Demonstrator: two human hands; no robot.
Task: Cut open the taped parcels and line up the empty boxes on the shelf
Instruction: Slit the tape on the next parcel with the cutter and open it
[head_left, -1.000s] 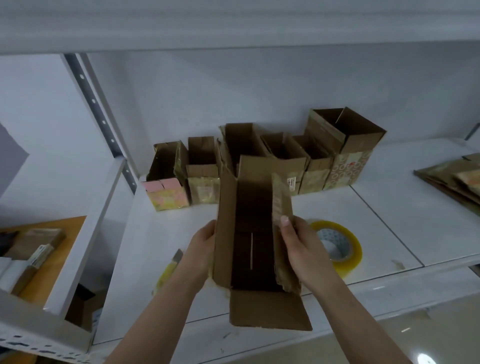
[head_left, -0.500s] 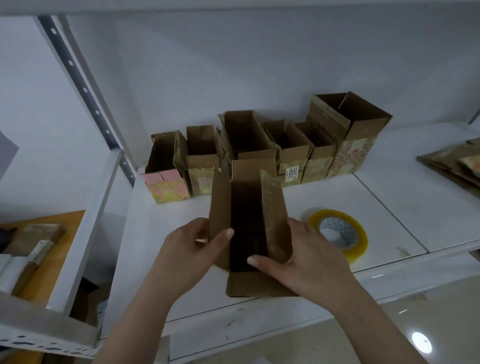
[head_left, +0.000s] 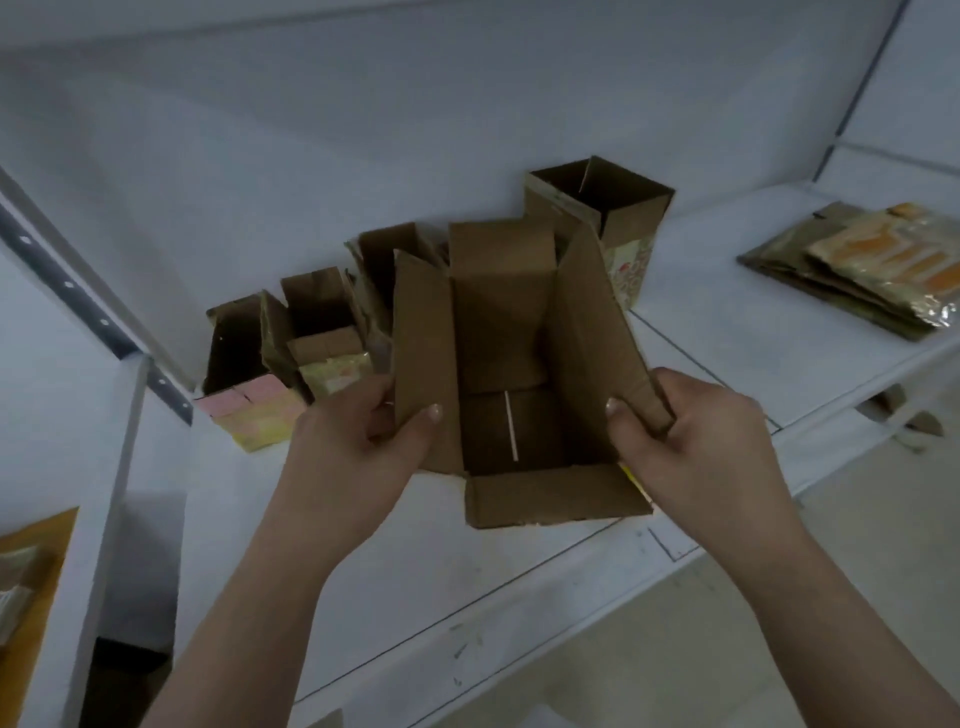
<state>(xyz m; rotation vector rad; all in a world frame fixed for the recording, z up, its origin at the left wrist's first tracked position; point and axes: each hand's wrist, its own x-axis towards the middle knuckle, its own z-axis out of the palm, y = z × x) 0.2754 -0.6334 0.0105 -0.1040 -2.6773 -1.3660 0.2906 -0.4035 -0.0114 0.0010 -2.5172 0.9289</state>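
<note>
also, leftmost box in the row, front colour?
Pink and pale yellow patches, head view.

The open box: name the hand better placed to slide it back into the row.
Neither clearly: left hand and right hand each grip a side flap of the open box. Probably both together.

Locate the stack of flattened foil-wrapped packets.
Head view: the stack of flattened foil-wrapped packets lies far right on the white shelf, right of the tall open cardboard box.
</note>
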